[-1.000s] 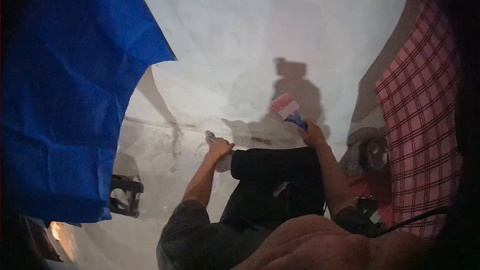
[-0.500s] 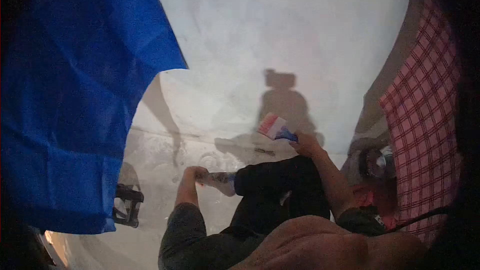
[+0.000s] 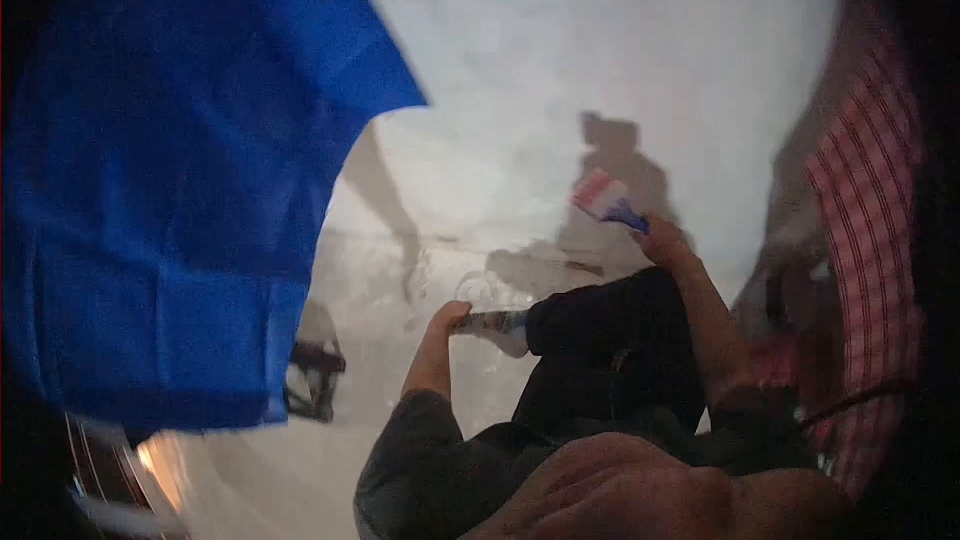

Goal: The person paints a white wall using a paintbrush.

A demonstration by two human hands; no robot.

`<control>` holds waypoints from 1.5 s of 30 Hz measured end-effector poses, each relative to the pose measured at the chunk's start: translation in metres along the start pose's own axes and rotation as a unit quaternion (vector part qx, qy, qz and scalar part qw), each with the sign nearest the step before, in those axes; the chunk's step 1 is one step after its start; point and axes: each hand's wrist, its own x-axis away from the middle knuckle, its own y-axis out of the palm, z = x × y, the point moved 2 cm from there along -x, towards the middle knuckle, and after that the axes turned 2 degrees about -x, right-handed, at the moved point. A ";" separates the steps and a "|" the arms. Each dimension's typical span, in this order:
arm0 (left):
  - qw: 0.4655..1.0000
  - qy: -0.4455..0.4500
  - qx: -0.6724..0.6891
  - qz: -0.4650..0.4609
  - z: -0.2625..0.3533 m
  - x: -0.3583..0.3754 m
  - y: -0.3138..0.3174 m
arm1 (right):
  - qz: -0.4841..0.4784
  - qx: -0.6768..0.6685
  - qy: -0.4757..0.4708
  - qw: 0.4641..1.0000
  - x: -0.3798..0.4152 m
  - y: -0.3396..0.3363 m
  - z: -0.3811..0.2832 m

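Note:
My right hand (image 3: 662,238) is closed round the blue handle of a wide brush (image 3: 622,208). The brush points up and to the left, its pale and red head in front of the whitish wall (image 3: 520,60), close to my shadow. My left hand (image 3: 455,314) is low at the left, by the patterned sock on my foot (image 3: 498,328). Its fingers are hidden, and whether it holds anything does not show.
A blue sheet (image 3: 180,190) hangs at the left, with a dark frame-like object (image 3: 315,380) beside its lower edge. Red checked cloth (image 3: 870,210) hangs at the right. My bent leg (image 3: 610,330) is in the middle.
The whole view has shifted, so things appear further right and slightly higher. The brush is still in my right hand, and my left hand remains by the foot.

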 end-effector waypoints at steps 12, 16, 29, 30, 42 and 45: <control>0.806 0.453 -0.320 0.207 0.146 0.062 0.102 | 0.024 -0.076 0.026 0.996 0.006 -0.001 0.005; 0.866 0.388 -0.225 0.222 0.139 0.057 0.152 | 0.019 -0.078 0.004 0.997 -0.005 0.004 0.026; 0.944 0.307 0.029 0.119 0.204 0.175 0.152 | 0.016 -0.139 0.012 0.990 -0.008 0.014 0.079; 0.957 0.271 0.029 0.100 0.207 0.175 0.149 | 0.012 -0.141 0.010 0.990 -0.008 0.012 0.078; 0.887 0.145 -0.245 0.365 0.087 0.038 0.143 | 0.060 -0.205 -0.013 0.977 -0.009 0.017 0.105; 0.988 0.080 -0.006 0.130 0.117 0.060 0.085 | 0.109 -0.231 -0.049 0.966 -0.004 0.009 0.099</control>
